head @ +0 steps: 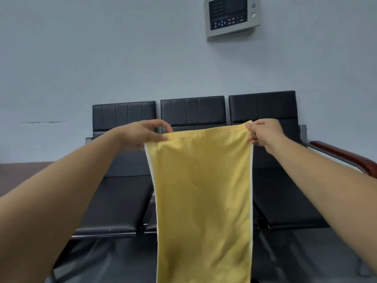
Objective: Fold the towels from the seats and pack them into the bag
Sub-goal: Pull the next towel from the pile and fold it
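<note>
A yellow towel [202, 201] with thin white side edges hangs straight down in front of me, its lower end running out of the bottom of the view. My left hand [142, 135] pinches its upper left corner. My right hand [265, 134] pinches its upper right corner. Both arms are stretched forward, holding the towel spread in the air before the middle seat. No bag is in view.
A row of three black padded seats [122, 201] stands against a pale wall. A reddish-brown armrest [342, 154] juts out at the right end. A grey control panel [231, 17] is mounted high on the wall. Grey floor lies under the seats.
</note>
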A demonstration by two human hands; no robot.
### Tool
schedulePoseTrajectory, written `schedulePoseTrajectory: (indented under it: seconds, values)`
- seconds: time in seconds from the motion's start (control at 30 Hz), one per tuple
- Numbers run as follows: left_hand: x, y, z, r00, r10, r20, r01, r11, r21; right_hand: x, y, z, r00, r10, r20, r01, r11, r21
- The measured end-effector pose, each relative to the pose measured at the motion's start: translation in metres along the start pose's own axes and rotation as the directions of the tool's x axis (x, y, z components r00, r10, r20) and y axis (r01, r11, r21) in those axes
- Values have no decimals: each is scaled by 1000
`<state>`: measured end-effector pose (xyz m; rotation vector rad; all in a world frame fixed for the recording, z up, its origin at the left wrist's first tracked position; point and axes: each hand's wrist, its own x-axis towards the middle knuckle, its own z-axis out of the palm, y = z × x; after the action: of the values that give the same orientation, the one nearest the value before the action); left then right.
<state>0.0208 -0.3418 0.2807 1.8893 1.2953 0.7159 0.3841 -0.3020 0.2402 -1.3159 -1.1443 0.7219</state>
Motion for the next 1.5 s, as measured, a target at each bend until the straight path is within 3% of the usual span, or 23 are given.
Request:
schedulePoseTrajectory:
  seconds: [0.13, 0.27, 0.4, 0.47, 0.67, 0.83, 1.0, 1.1, 1.23, 1.3, 1.37, 1.4, 1.43, 1.5]
  values:
    - [13, 14, 6, 992, 121, -39, -127, 952, -279, -2, -5, 10, 999, -31, 12, 31, 998, 46]
    - [17, 31, 21, 987, 152, -47, -159, 918, -364, -12, -16, 26, 988, -144, 51, 144, 990, 12]
    - [18, 41, 33, 985, 147, 96, -108, 939, -326, -25, -26, 40, 948, -285, 143, 296, 954, -58]
    - [18, 43, 39, 977, 147, 155, -102, 959, -265, -34, -28, 46, 933, -282, 223, 300, 953, -50]
    - [22, 48, 51, 993, 115, 22, -117, 984, 138, -56, -33, 58, 822, -290, 490, 314, 949, 35]
    - [27, 43, 53, 994, 100, -35, -91, 976, 198, -63, -34, 70, 733, -336, 592, 521, 837, -169]
    - [30, 27, 51, 999, 24, -28, -17, 975, 223, -59, -32, 74, 782, -322, 533, 474, 863, -176]
    - [30, 6, 45, 998, -59, 14, 50, 931, 361, -48, -30, 67, 841, -295, 453, 400, 904, -154]
    - [31, -14, 35, 995, -103, -18, 100, 889, 446, -30, -16, 54, 908, -234, 349, 356, 869, -343]
    - [37, -12, 33, 995, -55, -81, 88, 868, 488, -22, -11, 52, 927, -164, 337, 294, 876, -383]
    - [46, -3, 30, 954, 154, -258, 16, 831, 555, -12, -17, 50, 940, -165, 298, 259, 914, -313]
    - [50, 5, 28, 902, 256, -347, -57, 868, 493, -7, -25, 47, 947, -191, 259, 246, 948, -203]
    - [53, 14, 24, 867, 302, -397, -173, 928, 329, -2, -35, 45, 948, -214, 236, 227, 974, -27]
    - [54, 31, 17, 865, 313, -393, -345, 939, -11, 6, -53, 40, 932, -234, 276, 118, 918, 379]
